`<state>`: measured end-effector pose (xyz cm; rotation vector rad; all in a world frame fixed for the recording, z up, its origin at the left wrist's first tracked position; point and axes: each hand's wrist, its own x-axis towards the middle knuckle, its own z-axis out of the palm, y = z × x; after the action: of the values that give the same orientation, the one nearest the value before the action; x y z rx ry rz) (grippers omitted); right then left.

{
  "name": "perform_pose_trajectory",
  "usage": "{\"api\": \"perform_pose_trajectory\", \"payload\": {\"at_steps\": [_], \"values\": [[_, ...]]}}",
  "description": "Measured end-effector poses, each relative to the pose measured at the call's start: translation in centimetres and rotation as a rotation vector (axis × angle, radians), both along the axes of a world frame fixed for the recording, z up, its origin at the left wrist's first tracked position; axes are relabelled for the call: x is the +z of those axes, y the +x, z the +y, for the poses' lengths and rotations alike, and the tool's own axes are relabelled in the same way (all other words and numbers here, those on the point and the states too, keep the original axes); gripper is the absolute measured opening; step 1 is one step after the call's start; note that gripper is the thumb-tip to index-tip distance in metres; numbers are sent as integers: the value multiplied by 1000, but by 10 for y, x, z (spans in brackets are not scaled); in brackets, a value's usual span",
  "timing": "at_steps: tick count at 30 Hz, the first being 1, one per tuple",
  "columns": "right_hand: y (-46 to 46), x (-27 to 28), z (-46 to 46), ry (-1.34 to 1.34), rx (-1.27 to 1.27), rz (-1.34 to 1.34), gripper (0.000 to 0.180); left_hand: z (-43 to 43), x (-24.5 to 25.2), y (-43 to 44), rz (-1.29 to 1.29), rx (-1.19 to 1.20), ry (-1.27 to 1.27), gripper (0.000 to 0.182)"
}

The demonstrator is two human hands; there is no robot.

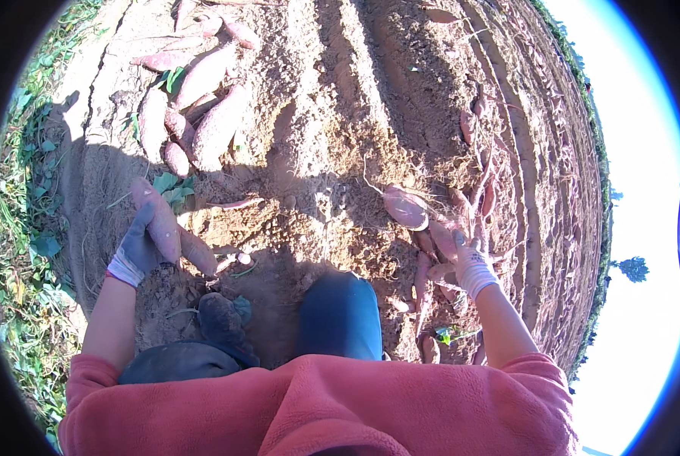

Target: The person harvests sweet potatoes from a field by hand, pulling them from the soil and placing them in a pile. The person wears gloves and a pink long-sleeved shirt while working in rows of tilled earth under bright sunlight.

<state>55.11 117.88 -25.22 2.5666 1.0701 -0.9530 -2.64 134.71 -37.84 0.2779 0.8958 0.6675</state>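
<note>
My left hand (134, 245), in a grey-and-white work glove, grips a long pinkish sweet potato (162, 225) above the soil. Partly behind it is a second, browner sweet potato (198, 252). Off to the right, my right hand (472, 259), gloved as well, reaches down into a cluster of dug sweet potatoes with stems. Its fingers touch a reddish sweet potato (443, 240) and some stalks; whether they close on anything is hidden. Just up-left of that hand, a plump sweet potato with a pale end (405, 208) lies on the soil.
Several large sweet potatoes (214, 128) are heaped at the upper left. Green vines (26, 256) border the left side. Furrowed soil (362, 74) runs ahead, with rows of dug roots (568, 171) at right. My shoe (221, 319) and blue-trousered knee (340, 313) are close below.
</note>
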Motion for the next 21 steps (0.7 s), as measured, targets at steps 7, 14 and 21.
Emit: {"api": "perform_pose_trajectory", "payload": {"at_steps": [7, 14, 21], "values": [[-127, 12, -67, -27, 495, 474, 54, 20, 103, 202, -10, -666, 588, 54], [-207, -30, 13, 314, 787, 704, 50, 25, 88, 238, 154, -914, 1204, 47], [-229, -103, 119, 281, -83, 898, 74, 110, -30, 48, 1716, -665, 460, 53]]}}
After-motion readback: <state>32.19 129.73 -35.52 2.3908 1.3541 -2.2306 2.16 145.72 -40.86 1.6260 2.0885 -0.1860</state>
